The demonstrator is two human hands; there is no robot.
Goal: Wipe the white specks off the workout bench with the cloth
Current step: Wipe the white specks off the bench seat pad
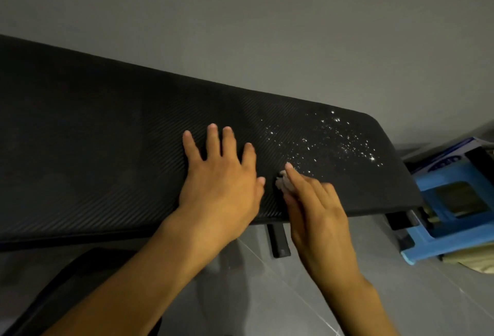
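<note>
Black padded bench (93, 121) runs from the left edge across to the right and ends in a rounded corner. The top has a fine diagonal ribbed texture. It stands close to a plain grey wall (267, 28).

White specks (334, 143) lie scattered over the right end of the bench top. They are densest toward the far right corner and thin out toward the middle. The left and middle stretches of the pad look dark and unmarked.

Left hand (222, 183) lies palm down on the bench near the middle. Its fingers are straight and spread, it holds nothing, and its thumb points toward the other hand.

Right hand (315, 210) is just beside it, near the front edge of the pad. It grips a small pale cloth (283, 182) bunched into a wad. The index finger lies along the top of the wad and the other fingers curl behind it. Most of the cloth is hidden under the hand. The cloth rests on the bench at the near-left fringe of the speck patch, with the bulk of the specks beyond it to the right.

A black bench foot (279, 242) shows on the grey tiled floor (401, 295) below the front edge. A blue plastic stool (454, 202) stands past the right end of the bench, with a printed box (443, 156) behind it.
</note>
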